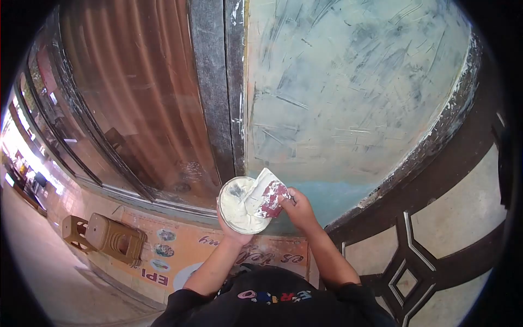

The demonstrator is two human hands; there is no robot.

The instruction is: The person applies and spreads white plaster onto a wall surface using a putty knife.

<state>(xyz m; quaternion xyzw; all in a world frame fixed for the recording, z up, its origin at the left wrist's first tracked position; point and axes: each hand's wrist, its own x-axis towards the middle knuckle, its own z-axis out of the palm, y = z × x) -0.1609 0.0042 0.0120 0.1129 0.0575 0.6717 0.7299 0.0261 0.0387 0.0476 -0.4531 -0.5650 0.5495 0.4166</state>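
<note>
My left hand (235,233) is wrapped round the underside of a round tub (239,215) of whitish paste, held up near the wall. Between the closed fingers of my right hand (297,207) is a dark red flat scraper (271,199), smeared with the same paste. The scraper's edge lies over the right part of the tub, against the paste. Behind them stands a pale wall panel (348,103) with grey-green patches and rough streaks.
At left is a glass window (136,98) with a brown curtain, beside a dark wooden frame (215,82). Brown stacked stools (114,237) stand lower left, by an orange banner (190,245) on the floor. Dark wooden latticework (392,267) is at the right.
</note>
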